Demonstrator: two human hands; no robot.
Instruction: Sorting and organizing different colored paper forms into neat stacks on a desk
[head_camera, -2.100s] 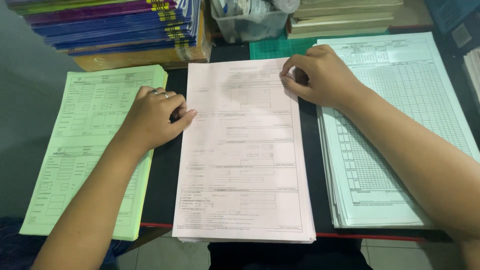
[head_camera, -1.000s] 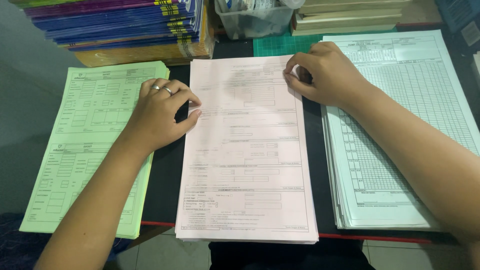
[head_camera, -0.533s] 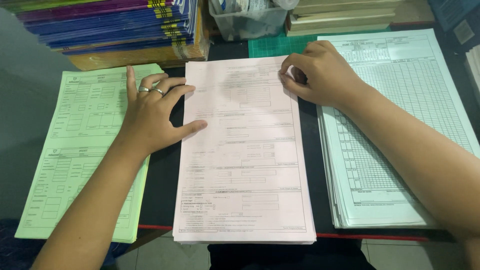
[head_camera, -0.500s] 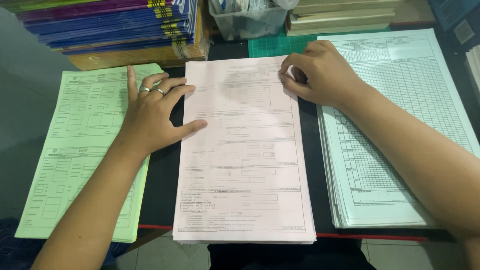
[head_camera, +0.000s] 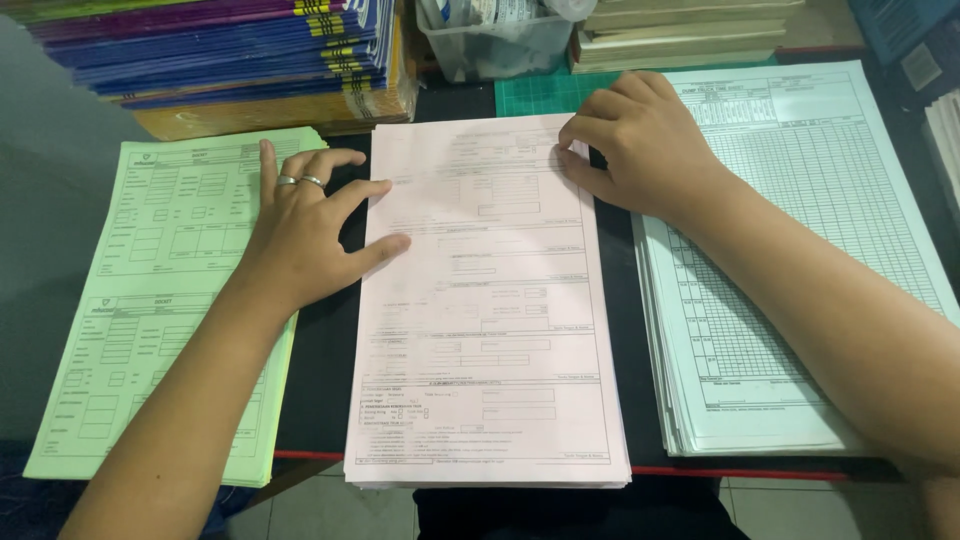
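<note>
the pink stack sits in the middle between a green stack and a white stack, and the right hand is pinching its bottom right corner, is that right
Not quite. The head view shows the right hand at the top right corner of the pink stack, not the bottom right. The rest holds: the pink stack lies between the green stack and the white stack.

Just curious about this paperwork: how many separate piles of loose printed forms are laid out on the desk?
3 in plain view: a green pile under the left hand, a pink pile in the middle, a white pile on the right. A cut-off stack at the right edge may be another.
</note>
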